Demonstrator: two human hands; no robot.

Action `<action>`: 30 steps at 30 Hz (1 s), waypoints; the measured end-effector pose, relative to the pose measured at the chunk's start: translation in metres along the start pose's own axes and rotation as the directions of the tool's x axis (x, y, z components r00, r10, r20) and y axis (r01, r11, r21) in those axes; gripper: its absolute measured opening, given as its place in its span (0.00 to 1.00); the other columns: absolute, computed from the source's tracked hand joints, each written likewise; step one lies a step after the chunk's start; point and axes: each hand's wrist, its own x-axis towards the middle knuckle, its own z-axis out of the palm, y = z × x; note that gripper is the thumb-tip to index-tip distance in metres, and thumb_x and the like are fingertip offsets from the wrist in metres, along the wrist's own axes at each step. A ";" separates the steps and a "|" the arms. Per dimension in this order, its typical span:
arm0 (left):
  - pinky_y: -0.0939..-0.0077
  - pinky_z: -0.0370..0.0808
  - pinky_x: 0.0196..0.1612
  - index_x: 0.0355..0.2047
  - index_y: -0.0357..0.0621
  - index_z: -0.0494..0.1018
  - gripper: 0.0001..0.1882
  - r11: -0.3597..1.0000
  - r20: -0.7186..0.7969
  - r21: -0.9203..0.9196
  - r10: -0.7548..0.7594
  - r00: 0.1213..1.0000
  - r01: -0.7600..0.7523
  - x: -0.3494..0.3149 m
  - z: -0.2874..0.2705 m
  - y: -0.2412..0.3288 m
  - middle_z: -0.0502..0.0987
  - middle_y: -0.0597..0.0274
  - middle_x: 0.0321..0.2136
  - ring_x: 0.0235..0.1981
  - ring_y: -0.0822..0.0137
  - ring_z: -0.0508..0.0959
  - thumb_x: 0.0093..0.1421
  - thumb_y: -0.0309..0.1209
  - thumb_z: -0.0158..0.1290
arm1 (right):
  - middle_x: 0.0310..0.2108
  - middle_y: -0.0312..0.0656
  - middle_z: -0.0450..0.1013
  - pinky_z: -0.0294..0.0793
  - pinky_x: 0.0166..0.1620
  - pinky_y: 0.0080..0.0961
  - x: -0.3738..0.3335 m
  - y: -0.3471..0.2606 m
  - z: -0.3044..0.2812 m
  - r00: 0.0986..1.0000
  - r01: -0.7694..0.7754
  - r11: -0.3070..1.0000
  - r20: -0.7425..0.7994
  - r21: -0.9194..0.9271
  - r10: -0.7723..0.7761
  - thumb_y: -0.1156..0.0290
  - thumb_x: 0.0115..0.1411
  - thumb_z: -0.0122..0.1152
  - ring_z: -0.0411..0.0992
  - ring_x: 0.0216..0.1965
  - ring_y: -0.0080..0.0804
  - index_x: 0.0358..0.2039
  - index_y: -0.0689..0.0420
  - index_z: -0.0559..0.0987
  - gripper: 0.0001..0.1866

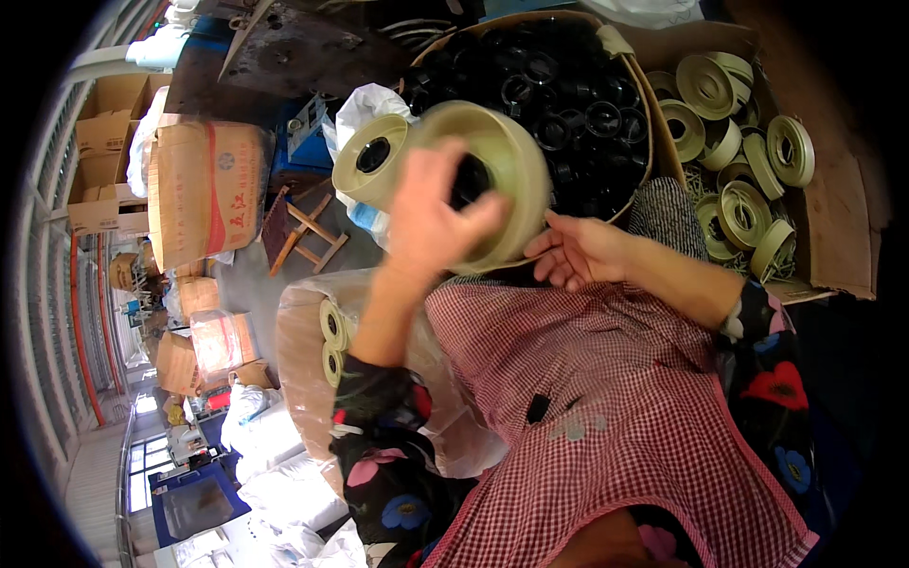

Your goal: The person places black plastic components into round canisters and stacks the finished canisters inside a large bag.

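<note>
1 lg cream reel point(519, 180) by apron point(578, 379): L hand point(436, 213) blurred over face, R hand point(579, 251) at lower R rim; can't tell grips. 1 blk-cored reel point(348, 168) just L, 2 sm. reels point(333, 325) below.

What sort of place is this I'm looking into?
Most likely a factory or workshop floor. There is a large heap of black ring-shaped parts, many matching cream reels, and a big cardboard carton, with what looks like a blue machine farther back.
</note>
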 end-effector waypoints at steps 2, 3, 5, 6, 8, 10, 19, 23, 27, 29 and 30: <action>0.63 0.70 0.46 0.47 0.41 0.69 0.32 0.975 -0.132 0.093 -0.191 0.973 0.204 0.031 -0.022 -0.035 0.72 0.47 0.43 0.45 0.50 0.73 0.45 0.45 0.61 | 0.31 0.44 0.74 0.71 0.27 0.24 0.024 -0.020 -0.012 0.996 0.023 0.999 -0.082 -0.026 -0.025 0.46 0.65 0.35 0.71 0.25 0.27 0.45 0.61 0.70 0.29; 0.63 0.69 0.48 0.46 0.41 0.70 0.32 0.934 -0.174 0.208 -0.258 0.950 0.292 0.041 -0.033 -0.053 0.72 0.45 0.44 0.47 0.50 0.73 0.46 0.49 0.59 | 0.33 0.44 0.74 0.71 0.30 0.25 0.040 -0.029 -0.019 0.994 0.038 0.998 -0.104 -0.054 -0.043 0.47 0.65 0.36 0.71 0.27 0.28 0.46 0.61 0.69 0.28; 0.63 0.68 0.50 0.49 0.40 0.70 0.35 0.804 -0.069 0.295 -0.521 0.851 0.516 0.056 -0.053 -0.090 0.73 0.43 0.45 0.48 0.50 0.73 0.48 0.54 0.54 | 0.34 0.42 0.74 0.72 0.33 0.27 0.079 -0.043 -0.030 0.990 0.048 0.997 -0.131 -0.058 -0.055 0.48 0.66 0.35 0.71 0.30 0.27 0.44 0.60 0.70 0.26; 0.64 0.68 0.51 0.51 0.40 0.69 0.35 0.763 -0.024 0.334 -0.580 0.814 0.553 0.057 -0.055 -0.116 0.72 0.43 0.47 0.49 0.50 0.72 0.49 0.54 0.53 | 0.34 0.42 0.74 0.72 0.33 0.27 0.096 -0.047 -0.034 0.992 0.044 0.997 -0.115 -0.058 -0.050 0.48 0.66 0.35 0.71 0.30 0.27 0.44 0.60 0.70 0.26; 0.66 0.66 0.53 0.52 0.40 0.69 0.36 0.734 0.085 0.317 -0.652 0.753 0.600 0.050 -0.049 -0.160 0.71 0.42 0.49 0.51 0.50 0.71 0.51 0.55 0.51 | 0.41 0.47 0.71 0.71 0.38 0.30 0.123 -0.053 -0.044 0.968 0.081 0.991 -0.230 -0.102 -0.103 0.45 0.63 0.41 0.70 0.35 0.30 0.49 0.62 0.68 0.30; 0.68 0.65 0.55 0.52 0.39 0.69 0.36 0.730 0.211 0.143 -0.682 0.700 0.668 0.044 -0.041 -0.175 0.72 0.44 0.48 0.51 0.51 0.71 0.53 0.57 0.49 | 0.44 0.50 0.70 0.71 0.40 0.32 0.144 -0.053 -0.054 0.953 0.080 0.981 -0.276 -0.178 -0.128 0.44 0.62 0.43 0.69 0.39 0.33 0.51 0.63 0.66 0.33; 0.62 0.65 0.56 0.55 0.51 0.68 0.40 0.888 0.370 0.333 -0.432 0.823 0.316 0.013 -0.034 -0.151 0.64 0.42 0.51 0.54 0.47 0.66 0.38 0.41 0.67 | 0.62 0.62 0.48 0.59 0.59 0.42 0.197 -0.054 -0.063 0.962 0.039 0.982 -0.257 -0.186 -0.087 0.39 0.59 0.43 0.53 0.62 0.52 0.62 0.70 0.47 0.48; 0.62 0.66 0.54 0.52 0.52 0.70 0.39 0.855 0.309 0.295 -0.508 0.804 0.427 0.007 -0.032 -0.142 0.66 0.42 0.49 0.51 0.47 0.69 0.37 0.41 0.67 | 0.62 0.61 0.49 0.55 0.60 0.43 0.197 -0.050 -0.053 0.977 0.024 0.974 -0.200 -0.226 -0.070 0.36 0.57 0.44 0.54 0.61 0.52 0.62 0.71 0.46 0.52; 0.63 0.67 0.53 0.51 0.52 0.71 0.36 0.888 0.246 0.184 -0.457 0.855 0.421 0.003 -0.033 -0.141 0.68 0.44 0.46 0.49 0.49 0.70 0.37 0.40 0.67 | 0.57 0.53 0.59 0.58 0.59 0.40 0.198 -0.050 -0.054 0.944 0.054 0.997 -0.325 -0.047 -0.066 0.34 0.52 0.51 0.59 0.58 0.45 0.58 0.65 0.59 0.48; 0.65 0.68 0.52 0.50 0.46 0.71 0.37 0.889 0.186 0.151 -0.454 0.871 0.432 -0.009 -0.043 -0.146 0.71 0.45 0.44 0.48 0.52 0.72 0.37 0.39 0.67 | 0.55 0.48 0.63 0.60 0.58 0.40 0.200 -0.046 -0.044 0.955 0.046 0.998 -0.292 -0.039 -0.055 0.34 0.50 0.54 0.60 0.57 0.41 0.56 0.57 0.66 0.44; 0.67 0.68 0.51 0.50 0.42 0.71 0.36 0.877 0.184 0.025 -0.475 0.860 0.479 -0.017 -0.049 -0.149 0.73 0.46 0.44 0.47 0.56 0.73 0.38 0.38 0.67 | 0.54 0.43 0.64 0.61 0.56 0.38 0.202 -0.042 -0.037 0.965 0.130 0.988 -0.239 0.080 -0.108 0.34 0.50 0.55 0.61 0.56 0.38 0.54 0.52 0.68 0.40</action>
